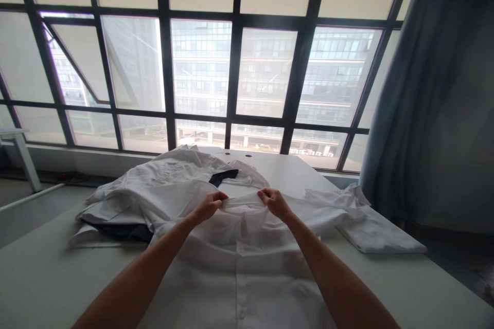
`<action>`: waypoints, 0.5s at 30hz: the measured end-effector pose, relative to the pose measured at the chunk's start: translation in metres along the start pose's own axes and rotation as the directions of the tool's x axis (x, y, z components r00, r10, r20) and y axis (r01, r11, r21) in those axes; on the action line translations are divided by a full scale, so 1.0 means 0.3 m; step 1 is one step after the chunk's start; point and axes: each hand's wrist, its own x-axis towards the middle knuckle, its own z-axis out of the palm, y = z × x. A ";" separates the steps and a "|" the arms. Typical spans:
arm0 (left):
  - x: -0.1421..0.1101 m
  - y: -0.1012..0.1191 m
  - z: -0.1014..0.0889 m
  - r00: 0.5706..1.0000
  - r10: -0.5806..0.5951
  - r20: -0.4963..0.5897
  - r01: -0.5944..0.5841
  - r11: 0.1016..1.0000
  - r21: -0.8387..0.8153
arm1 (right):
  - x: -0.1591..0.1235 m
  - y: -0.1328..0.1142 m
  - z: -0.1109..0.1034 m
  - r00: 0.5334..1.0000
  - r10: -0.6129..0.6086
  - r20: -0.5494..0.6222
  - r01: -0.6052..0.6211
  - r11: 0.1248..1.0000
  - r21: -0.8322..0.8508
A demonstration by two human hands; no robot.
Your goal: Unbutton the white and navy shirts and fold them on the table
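A white button-up shirt lies spread front side up on the table, its button placket running down the middle towards me. My left hand pinches the left side of its collar. On the right side of the collar, my right hand has thumb and fingers closed on the cloth. Between the two hands the collar is stretched and slightly raised. One sleeve of the shirt reaches out to the right, past my right forearm.
Beyond my left hand is a heap of white garments with dark cloth showing. A folded white garment lies at the right on the white table. Large windows stand behind; a grey-blue curtain hangs at right.
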 end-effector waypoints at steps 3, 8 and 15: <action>0.000 -0.019 0.003 0.998 0.061 -0.020 -0.057 0.989 0.138 | 0.004 0.000 0.003 0.996 0.084 0.003 -0.083 0.991 0.106; -0.008 -0.014 0.003 0.999 -0.032 -0.007 0.033 0.993 0.111 | -0.003 -0.003 -0.006 0.984 0.177 -0.027 -0.166 0.957 0.240; -0.018 0.023 0.013 0.986 -0.136 0.099 0.166 0.886 -0.434 | -0.010 0.024 -0.020 0.980 0.191 -0.053 -0.184 0.976 0.119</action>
